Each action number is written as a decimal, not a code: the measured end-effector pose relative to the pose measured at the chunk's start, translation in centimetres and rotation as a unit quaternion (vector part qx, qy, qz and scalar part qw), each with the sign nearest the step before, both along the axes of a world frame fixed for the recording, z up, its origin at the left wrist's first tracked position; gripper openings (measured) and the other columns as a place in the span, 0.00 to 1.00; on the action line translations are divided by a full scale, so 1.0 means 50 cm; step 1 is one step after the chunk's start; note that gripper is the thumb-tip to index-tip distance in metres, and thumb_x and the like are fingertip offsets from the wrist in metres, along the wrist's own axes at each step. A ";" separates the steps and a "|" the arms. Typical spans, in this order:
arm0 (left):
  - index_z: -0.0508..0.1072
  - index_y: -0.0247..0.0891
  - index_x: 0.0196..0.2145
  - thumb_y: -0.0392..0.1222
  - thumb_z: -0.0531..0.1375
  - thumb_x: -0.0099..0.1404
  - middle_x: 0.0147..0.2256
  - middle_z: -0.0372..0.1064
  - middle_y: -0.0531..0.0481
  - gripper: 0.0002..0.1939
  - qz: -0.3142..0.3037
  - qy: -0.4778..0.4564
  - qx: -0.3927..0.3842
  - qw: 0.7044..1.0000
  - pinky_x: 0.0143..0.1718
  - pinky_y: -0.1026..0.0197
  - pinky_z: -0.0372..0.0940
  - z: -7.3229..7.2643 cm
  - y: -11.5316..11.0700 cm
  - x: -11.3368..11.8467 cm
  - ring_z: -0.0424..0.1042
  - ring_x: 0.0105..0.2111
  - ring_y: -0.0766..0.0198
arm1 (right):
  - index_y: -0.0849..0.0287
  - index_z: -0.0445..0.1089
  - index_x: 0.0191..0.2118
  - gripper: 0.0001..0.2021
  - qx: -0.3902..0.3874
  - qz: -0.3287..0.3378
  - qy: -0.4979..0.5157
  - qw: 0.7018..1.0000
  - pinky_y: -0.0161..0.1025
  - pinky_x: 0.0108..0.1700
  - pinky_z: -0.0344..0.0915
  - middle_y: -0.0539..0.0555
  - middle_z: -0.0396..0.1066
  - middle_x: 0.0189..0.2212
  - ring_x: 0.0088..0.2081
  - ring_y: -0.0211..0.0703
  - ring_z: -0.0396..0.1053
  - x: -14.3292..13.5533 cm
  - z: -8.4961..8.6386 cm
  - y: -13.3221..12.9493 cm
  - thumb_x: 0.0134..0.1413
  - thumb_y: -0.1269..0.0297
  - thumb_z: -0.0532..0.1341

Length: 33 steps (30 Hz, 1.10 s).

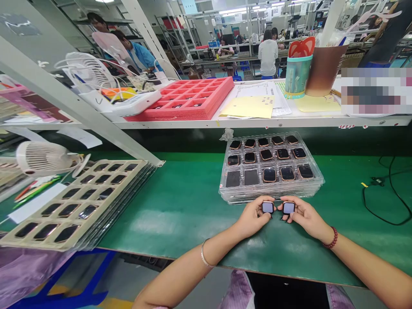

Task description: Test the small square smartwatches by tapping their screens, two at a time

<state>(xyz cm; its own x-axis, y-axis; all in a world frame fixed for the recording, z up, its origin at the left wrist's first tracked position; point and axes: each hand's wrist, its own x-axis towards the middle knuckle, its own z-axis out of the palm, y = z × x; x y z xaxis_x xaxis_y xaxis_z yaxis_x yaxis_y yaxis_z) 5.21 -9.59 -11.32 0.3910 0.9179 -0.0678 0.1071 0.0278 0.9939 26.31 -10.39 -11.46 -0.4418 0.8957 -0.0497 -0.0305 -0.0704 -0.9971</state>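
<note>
Just in front of a stack of clear plastic trays (272, 198), my left hand (254, 218) holds a square watch (267, 207) between thumb and fingers, its screen lit pale. Close on its right, a second watch (289, 208) with a lit screen is gripped by my right hand (304, 215). The two watches are side by side, a small gap between them, both facing up toward me. Rows of dark-screened watches fill most of the top tray's compartments; two compartments at its front left hold no watch.
At the left lies a cream tray (72, 245) of dark-screened watches, stacked on clear trays, near a white fan (43, 158). A black cable (365, 201) lies at the right. A shelf (251, 123) above the bench bears a red foam tray (222, 95) and cups.
</note>
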 end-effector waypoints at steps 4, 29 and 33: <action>0.67 0.37 0.47 0.31 0.59 0.52 0.36 0.70 0.48 0.22 -0.001 -0.013 0.001 1.000 0.35 0.63 0.64 -0.005 0.000 0.002 0.69 0.32 0.65 | 0.56 0.60 0.53 0.20 -0.013 0.001 0.005 1.000 0.42 0.38 0.69 0.58 0.70 0.44 0.35 0.42 0.72 0.000 0.000 0.000 0.52 0.70 0.57; 0.65 0.39 0.52 0.32 0.56 0.57 0.36 0.70 0.48 0.24 -0.012 -0.009 0.000 1.000 0.37 0.61 0.65 -0.006 0.000 -0.001 0.69 0.31 0.66 | 0.57 0.61 0.52 0.17 0.017 0.009 -0.021 1.000 0.40 0.36 0.69 0.59 0.72 0.42 0.33 0.41 0.72 -0.002 -0.001 -0.002 0.56 0.68 0.55; 0.67 0.39 0.50 0.34 0.58 0.56 0.35 0.71 0.48 0.22 -0.005 0.016 0.012 1.000 0.34 0.63 0.64 -0.007 0.000 -0.003 0.69 0.30 0.66 | 0.57 0.61 0.53 0.18 0.019 0.021 -0.022 0.999 0.41 0.38 0.69 0.59 0.71 0.44 0.36 0.43 0.73 0.000 -0.001 -0.003 0.56 0.68 0.55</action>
